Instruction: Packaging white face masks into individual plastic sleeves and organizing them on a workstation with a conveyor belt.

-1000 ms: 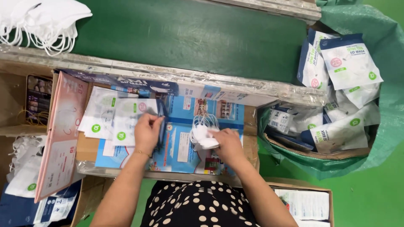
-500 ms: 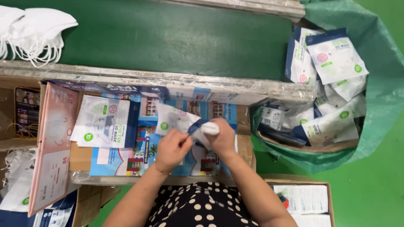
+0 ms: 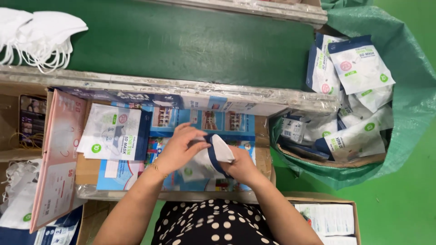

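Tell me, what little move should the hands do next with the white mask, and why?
Probably the right hand pushes the white mask deeper into the pouch that the left hand holds open, since part of the mask sticks out of the pouch's mouth.

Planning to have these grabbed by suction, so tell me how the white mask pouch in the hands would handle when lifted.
The mask pouch probably flops: it bends between the left hand and right hand. Its film looks glossy, so likely slippery. Holding one folded white mask, it seems light.
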